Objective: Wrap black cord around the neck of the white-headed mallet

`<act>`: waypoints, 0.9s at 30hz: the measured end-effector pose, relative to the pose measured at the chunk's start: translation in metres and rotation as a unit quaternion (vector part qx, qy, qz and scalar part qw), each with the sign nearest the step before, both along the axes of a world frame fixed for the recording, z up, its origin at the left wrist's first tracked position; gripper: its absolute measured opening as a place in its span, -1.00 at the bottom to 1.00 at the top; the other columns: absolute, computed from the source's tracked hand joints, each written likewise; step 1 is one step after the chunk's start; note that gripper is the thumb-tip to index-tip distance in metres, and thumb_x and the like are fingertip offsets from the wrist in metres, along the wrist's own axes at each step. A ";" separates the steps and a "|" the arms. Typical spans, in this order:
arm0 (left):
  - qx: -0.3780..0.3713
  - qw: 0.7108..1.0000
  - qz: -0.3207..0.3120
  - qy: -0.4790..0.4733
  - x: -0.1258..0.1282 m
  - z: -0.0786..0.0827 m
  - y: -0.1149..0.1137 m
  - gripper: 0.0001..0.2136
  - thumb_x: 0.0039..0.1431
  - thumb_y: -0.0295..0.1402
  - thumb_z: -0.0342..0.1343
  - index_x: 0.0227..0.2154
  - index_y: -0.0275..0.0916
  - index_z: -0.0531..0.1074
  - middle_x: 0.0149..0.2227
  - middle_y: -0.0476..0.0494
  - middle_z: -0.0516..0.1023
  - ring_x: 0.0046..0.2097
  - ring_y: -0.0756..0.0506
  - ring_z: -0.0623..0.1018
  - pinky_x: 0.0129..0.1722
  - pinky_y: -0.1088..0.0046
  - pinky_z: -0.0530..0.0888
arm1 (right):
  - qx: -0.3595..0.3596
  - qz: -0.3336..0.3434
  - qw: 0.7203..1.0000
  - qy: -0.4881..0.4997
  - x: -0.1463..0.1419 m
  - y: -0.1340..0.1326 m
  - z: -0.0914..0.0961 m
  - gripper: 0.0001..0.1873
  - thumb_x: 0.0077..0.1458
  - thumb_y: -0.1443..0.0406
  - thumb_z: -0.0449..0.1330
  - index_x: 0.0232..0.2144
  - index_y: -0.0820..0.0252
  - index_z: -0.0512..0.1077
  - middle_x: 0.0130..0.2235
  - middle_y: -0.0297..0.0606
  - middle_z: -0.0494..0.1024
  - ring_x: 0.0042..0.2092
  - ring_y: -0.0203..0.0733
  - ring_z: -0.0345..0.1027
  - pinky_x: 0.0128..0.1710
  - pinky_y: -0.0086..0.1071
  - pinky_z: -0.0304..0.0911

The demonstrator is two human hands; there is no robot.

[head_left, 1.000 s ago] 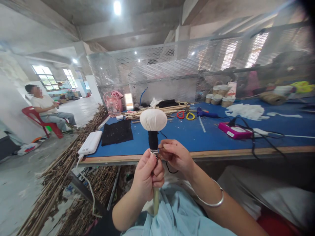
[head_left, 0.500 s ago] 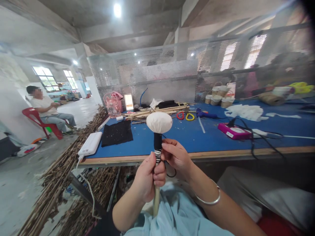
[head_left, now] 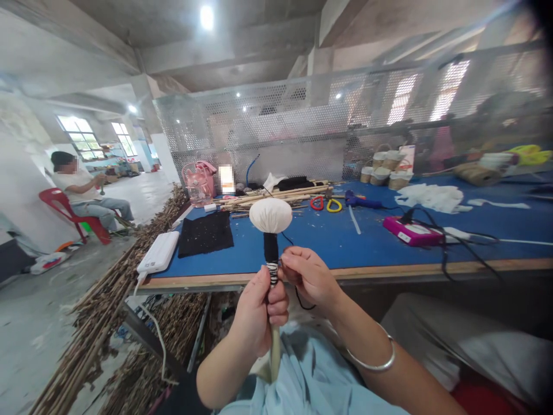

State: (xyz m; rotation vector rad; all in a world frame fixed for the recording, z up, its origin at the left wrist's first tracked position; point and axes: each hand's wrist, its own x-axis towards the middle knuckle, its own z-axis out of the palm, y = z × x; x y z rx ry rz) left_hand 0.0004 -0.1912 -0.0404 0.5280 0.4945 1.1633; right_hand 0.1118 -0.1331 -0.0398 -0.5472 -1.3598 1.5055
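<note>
My left hand (head_left: 259, 314) is closed around the wooden stick of a mallet, held upright in front of me. The mallet has a round white cloth head (head_left: 271, 215) and a neck wrapped in black thread (head_left: 271, 248). My right hand (head_left: 309, 276) pinches a thin black thread beside the wrapped neck, fingers pressed together. The thread (head_left: 302, 301) loops down below that hand. A silver bangle (head_left: 375, 360) sits on my right wrist.
Ahead stands a blue-topped table (head_left: 345, 242) bearing a black cloth (head_left: 206, 232), a white power bank (head_left: 158, 252), scissors (head_left: 325, 203), a pink box (head_left: 410, 230) with cables, and sticks. Bundles of twigs (head_left: 112, 311) lie at left. A person sits on a red chair (head_left: 69, 210).
The mallet tilted right and came back left. My right hand shifted around the neck with the thread. The seated person at left bent their head down.
</note>
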 end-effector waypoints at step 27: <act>0.033 0.999 -0.039 -0.001 -0.002 -0.002 0.000 -0.70 0.07 -0.09 0.02 -0.41 -0.25 0.22 -0.68 0.18 -0.05 -0.68 0.18 -0.12 -0.75 0.74 -0.09 | 0.035 -0.017 0.999 -0.014 0.003 -0.004 0.001 -0.66 -0.04 0.14 0.14 -0.69 0.24 0.28 -0.70 -0.41 0.24 -0.65 -0.44 -0.11 -0.65 -0.48 -0.22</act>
